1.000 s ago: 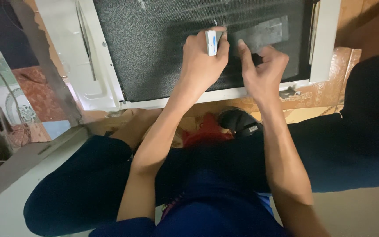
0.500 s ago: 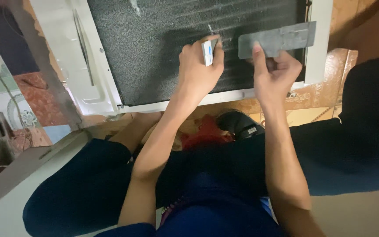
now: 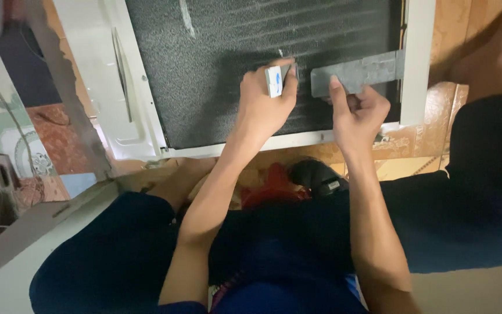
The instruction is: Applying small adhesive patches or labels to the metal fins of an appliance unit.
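A white-framed panel (image 3: 140, 116) with a dark finned mesh surface (image 3: 216, 70) lies on the floor in front of me. My left hand (image 3: 265, 107) rests on the mesh and grips a small white tool with a blue mark (image 3: 273, 81). My right hand (image 3: 358, 113) sits just to the right of it, its fingertip pressing the lower left edge of a flat grey strip (image 3: 355, 72) that lies across the mesh toward the panel's right frame.
My legs in dark blue trousers (image 3: 454, 227) fill the lower view. A red cloth (image 3: 274, 187) and a black object (image 3: 318, 174) lie between my knees. A grey metal bar (image 3: 59, 87) and wires (image 3: 7, 139) are at left. Orange patterned tiles (image 3: 425, 145) show at right.
The grey strip has moved from under my right hand up and to the right across the mesh. Both hands have stayed close together while the view shifted slightly.
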